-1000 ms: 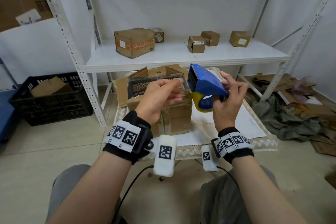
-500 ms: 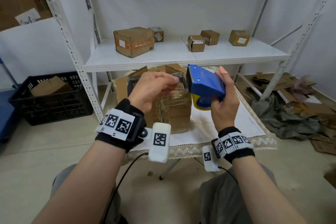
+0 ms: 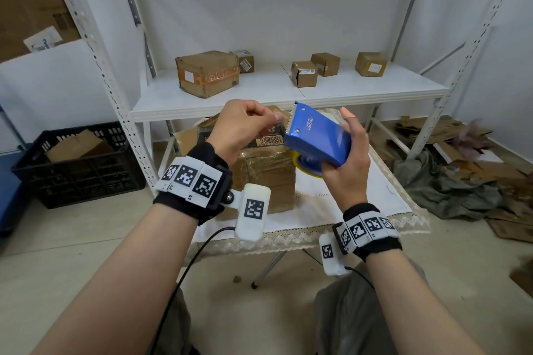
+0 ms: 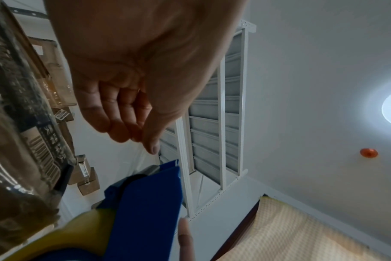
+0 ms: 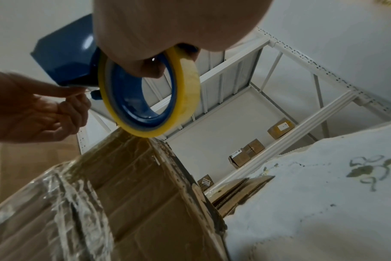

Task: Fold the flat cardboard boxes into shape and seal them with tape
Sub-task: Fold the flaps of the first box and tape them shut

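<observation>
Right grip clamping around blue tape dispenser, holding it raised above taped cardboard box on bench. Left grip pinching tape end at dispenser's serrated blade, fingers curling. Yellow tape roll sitting on dispenser.

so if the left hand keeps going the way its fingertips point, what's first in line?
The left hand points toward the serrated blade end of the blue tape dispenser held in the right hand. That blade edge likely comes first, though depth is unclear.
</observation>
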`<state>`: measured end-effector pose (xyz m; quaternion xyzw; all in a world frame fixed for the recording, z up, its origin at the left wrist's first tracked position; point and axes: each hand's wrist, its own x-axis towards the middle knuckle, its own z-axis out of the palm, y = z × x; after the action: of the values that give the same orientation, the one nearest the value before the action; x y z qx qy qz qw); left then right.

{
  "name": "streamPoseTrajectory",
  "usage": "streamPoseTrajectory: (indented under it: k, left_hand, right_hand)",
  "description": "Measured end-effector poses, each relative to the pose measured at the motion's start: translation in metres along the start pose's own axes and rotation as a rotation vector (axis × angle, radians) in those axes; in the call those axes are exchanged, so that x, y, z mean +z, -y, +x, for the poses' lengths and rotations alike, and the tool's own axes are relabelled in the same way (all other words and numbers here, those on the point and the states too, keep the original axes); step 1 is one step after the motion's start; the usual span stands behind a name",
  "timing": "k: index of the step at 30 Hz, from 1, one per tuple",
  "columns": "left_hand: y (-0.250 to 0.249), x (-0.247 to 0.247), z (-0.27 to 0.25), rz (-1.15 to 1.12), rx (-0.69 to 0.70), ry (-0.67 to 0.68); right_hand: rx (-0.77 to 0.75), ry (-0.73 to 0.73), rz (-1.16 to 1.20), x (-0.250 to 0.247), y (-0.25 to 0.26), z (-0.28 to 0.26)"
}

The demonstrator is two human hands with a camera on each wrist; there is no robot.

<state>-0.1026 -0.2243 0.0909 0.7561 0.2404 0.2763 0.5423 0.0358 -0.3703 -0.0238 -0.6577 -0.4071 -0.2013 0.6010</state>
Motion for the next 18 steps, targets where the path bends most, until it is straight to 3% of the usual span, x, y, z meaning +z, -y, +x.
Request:
streamPoseTrajectory:
  k: [8,13,18]
  left_hand:
    - [-0.01,-0.007,0.003,0.145,0.045,-0.029]
    - [-0.025,-0.061,0.02,0.088,0.139,-0.34]
    - [-0.025,-0.059,0.028,0.201,0.23,-0.408]
  right_hand:
    - [-0.121,0.062,-0.136,-0.007,-0.004,0.002]
    - [-0.017,-0.084,-0.164,-0.031,-0.029,-0.01]
    - [-0.023,-0.036,-0.259,-0.021,-0.038,-0.018]
